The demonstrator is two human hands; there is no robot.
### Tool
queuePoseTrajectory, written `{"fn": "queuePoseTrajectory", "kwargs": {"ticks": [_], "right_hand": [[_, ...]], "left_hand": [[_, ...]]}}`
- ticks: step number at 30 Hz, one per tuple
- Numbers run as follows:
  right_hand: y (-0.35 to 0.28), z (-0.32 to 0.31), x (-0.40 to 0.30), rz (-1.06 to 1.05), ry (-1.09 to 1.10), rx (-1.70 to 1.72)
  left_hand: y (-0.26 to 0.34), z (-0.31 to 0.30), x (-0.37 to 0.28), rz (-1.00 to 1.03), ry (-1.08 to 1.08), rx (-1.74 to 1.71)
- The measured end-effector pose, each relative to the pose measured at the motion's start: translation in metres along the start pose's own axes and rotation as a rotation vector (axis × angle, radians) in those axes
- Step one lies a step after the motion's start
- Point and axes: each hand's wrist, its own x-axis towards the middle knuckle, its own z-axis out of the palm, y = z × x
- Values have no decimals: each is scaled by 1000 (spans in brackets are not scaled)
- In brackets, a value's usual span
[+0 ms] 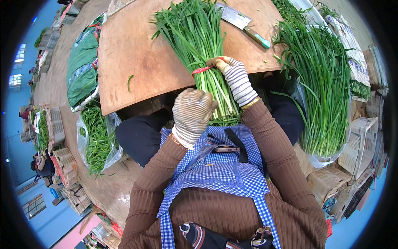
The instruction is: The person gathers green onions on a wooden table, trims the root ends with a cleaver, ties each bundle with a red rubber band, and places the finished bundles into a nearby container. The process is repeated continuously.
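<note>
A bundle of garlic chives (199, 40) extends from the wooden board (133, 53) toward my lap, leaves at the far end and pale cut stems nearest me. Around its stems runs a red tie band (201, 70). My right hand (234, 74), in a striped glove, pinches the band at the bundle's right side. My left hand (194, 112), gloved too and slightly blurred, is curled closed just left of the stems. Its fingertips are hidden, and I see nothing in it. Beyond the bundle, a cleaver (244, 23) lies on the board, its blade partly under the leaves.
To the right stands a large heap of garlic chives (326, 93) in clear plastic. At left are a plastic bag of loose greens (99, 140) and a green sack (82, 65). A phone (228, 149) sits in the checked apron's pocket. Plastic crates (357, 149) stand at right.
</note>
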Motion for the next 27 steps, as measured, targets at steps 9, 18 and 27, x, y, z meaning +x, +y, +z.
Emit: {"fn": "queuePoseTrajectory", "kwargs": {"ticks": [9,18,27], "right_hand": [[2,-2,-3,-13,0,-13],[3,-5,1,-5,10,-48],[5,-3,2,-26,-13,-67]], "left_hand": [[5,0,-9,-17,-88,-64],[13,1,-4,-50,-123,-32],[10,16,-9,29,-95,84]]}}
